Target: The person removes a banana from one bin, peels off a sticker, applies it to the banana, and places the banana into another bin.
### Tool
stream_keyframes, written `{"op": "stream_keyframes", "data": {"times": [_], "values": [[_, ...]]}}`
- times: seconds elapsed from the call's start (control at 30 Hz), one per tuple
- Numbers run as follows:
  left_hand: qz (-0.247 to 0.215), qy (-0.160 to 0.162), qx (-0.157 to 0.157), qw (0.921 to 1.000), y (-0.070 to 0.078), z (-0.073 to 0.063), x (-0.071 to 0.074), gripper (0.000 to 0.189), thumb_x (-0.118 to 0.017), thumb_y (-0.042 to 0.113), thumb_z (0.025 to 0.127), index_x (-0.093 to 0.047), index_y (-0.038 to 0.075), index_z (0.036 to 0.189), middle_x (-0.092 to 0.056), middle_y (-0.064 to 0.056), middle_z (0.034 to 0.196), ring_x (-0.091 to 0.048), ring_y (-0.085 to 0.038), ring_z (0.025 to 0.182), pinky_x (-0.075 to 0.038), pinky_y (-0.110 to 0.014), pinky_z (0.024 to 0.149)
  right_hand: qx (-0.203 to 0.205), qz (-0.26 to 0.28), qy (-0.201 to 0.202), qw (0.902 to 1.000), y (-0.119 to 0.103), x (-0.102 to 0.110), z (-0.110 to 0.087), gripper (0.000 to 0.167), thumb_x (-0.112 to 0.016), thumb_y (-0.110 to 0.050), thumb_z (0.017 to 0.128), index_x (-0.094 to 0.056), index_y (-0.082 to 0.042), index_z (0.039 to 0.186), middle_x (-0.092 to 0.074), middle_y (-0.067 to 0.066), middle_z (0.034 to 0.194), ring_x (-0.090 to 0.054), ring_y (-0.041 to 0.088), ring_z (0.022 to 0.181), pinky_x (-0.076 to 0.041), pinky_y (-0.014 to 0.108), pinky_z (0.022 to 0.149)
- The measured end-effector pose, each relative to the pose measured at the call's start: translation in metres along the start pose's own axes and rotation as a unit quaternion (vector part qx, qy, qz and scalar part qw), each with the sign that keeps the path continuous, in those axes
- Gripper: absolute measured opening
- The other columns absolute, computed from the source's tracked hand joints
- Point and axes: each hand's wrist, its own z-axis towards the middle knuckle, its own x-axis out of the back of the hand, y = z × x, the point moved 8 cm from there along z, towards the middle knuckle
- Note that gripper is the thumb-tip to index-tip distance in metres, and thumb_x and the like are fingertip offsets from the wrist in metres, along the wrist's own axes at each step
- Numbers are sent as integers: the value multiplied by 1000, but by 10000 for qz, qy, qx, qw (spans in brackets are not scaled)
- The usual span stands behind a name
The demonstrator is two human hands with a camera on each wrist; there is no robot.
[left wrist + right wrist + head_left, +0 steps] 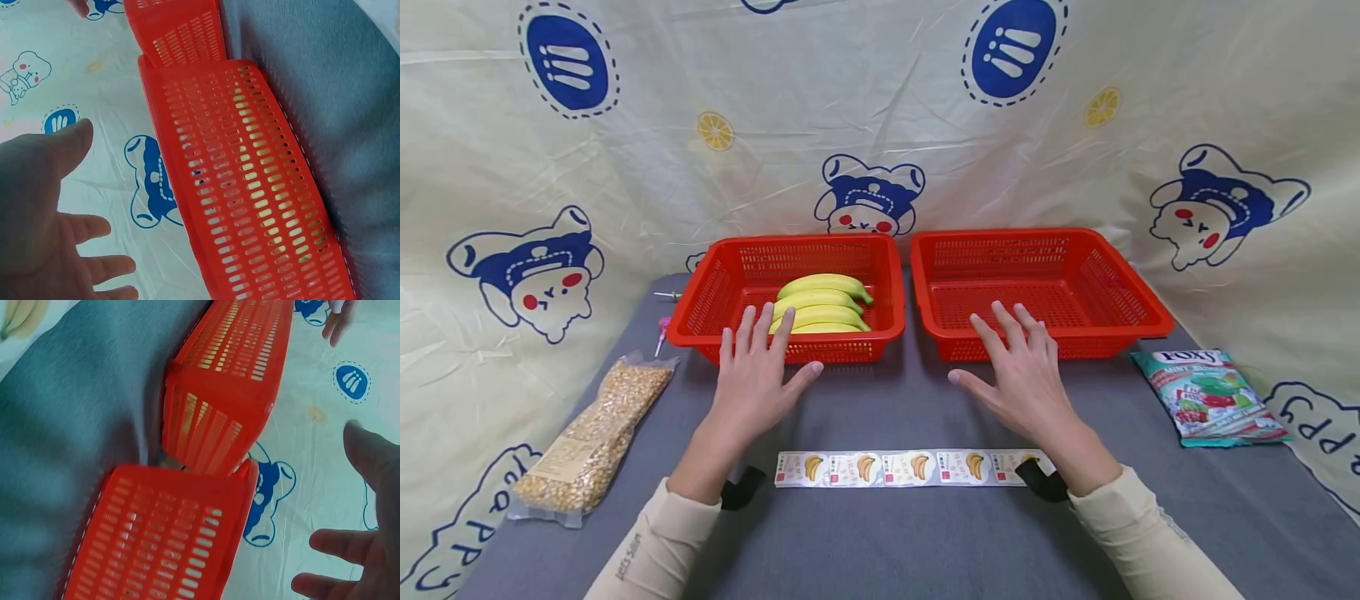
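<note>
My left hand (752, 379) hovers with fingers spread in front of the left red basket (692, 321), its fingertips overlapping the basket's front rim in the head view. Several yellow bananas (822, 298) with greenish stems lie inside that basket. Before the right red basket (1112, 329), which holds nothing, my right hand (1022, 375) is likewise spread and holds nothing. A strip of banana-picture stickers (910, 468) lies flat on the table between and below the wrists, its right end partly covered by the right wrist strap. Both wrist views show straight, separated fingers beside the baskets' slotted walls.
A clear bag of corn kernels (598, 433) lies at the left on the grey tablecloth (880, 542). At the right is a teal Foxs candy bag (1213, 398). A small pink-ended item (663, 325) sits left of the left basket. A printed curtain (880, 108) hangs behind.
</note>
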Motion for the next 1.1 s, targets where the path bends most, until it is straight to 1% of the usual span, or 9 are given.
{"op": "stream_keyframes", "data": {"times": [0.13, 0.23, 0.33, 0.47, 0.6, 0.73, 0.9, 1.03, 1.1], "values": [[-97, 172, -30, 9998, -4, 5, 7, 86, -64, 48, 82, -22, 15, 150, -21, -18, 154, -12, -38, 144, -11, -62, 113, 95, 506, 268, 9983, -8, 3, 4, 77, -73, -44, 75, -45, -13, 139, -36, 18, 146, -27, 39, 134, -25, 63, 102], [-198, 295, -53, 9994, -7, 9, 11, 81, -64, 44, 83, -27, 13, 148, -25, -18, 152, -15, -38, 142, -16, -61, 112, 183, 968, 502, 9939, -13, 5, 7, 70, -73, -40, 76, -49, -11, 135, -43, 18, 141, -35, 37, 128, -28, 60, 101], [-355, 436, -48, 9984, -11, 13, 15, 75, -64, 39, 84, -33, 11, 145, -30, -18, 150, -21, -38, 140, -21, -61, 110, 184, 1376, 595, 9885, -18, 5, 10, 63, -73, -36, 78, -53, -10, 132, -48, 17, 135, -41, 34, 121, -35, 56, 98], [-537, 668, -44, 9963, -15, 18, 19, 69, -66, 34, 83, -39, 9, 142, -39, -18, 143, -31, -36, 133, -29, -59, 105, 5, 1763, 493, 9831, -24, 3, 16, 57, -72, -32, 80, -54, -10, 129, -51, 14, 131, -44, 30, 117, -43, 53, 93], [-724, 784, -31, 9943, -19, 25, 21, 65, -67, 31, 83, -43, 9, 139, -46, -16, 136, -38, -35, 126, -34, -56, 101, -228, 2121, 299, 9765, -31, -2, 23, 55, -72, -30, 81, -53, -11, 130, -52, 12, 128, -47, 27, 117, -45, 50, 94], [-896, 709, 45, 9934, -25, 32, 20, 63, -68, 30, 82, -45, 11, 137, -47, -15, 135, -40, -34, 123, -36, -55, 100, -418, 2515, 73, 9669, -40, -13, 31, 55, -70, -30, 83, -51, -11, 132, -52, 11, 128, -52, 27, 114, -47, 48, 92], [-950, 468, 140, 9943, -30, 41, 17, 61, -66, 31, 83, -46, 10, 137, -47, -16, 135, -42, -34, 121, -37, -53, 99, -625, 2877, -120, 9556, -48, -28, 38, 58, -70, -31, 84, -49, -11, 133, -53, 13, 128, -57, 30, 112, -50, 45, 91], [-952, 277, 223, 9948, -34, 49, 14, 60, -64, 32, 85, -46, 10, 137, -48, -17, 134, -43, -33, 118, -37, -51, 98, -848, 3067, -341, 9474, -52, -41, 43, 62, -69, -32, 84, -45, -12, 137, -51, 14, 132, -56, 32, 117, -49, 45, 93], [-953, 189, 262, 9949, -36, 53, 12, 59, -64, 32, 85, -46, 10, 137, -48, -16, 134, -43, -33, 118, -37, -51, 98, -916, 3117, -419, 9448, -54, -46, 45, 64, -69, -32, 85, -42, -11, 139, -50, 15, 135, -55, 32, 120, -48, 45, 95]]}}
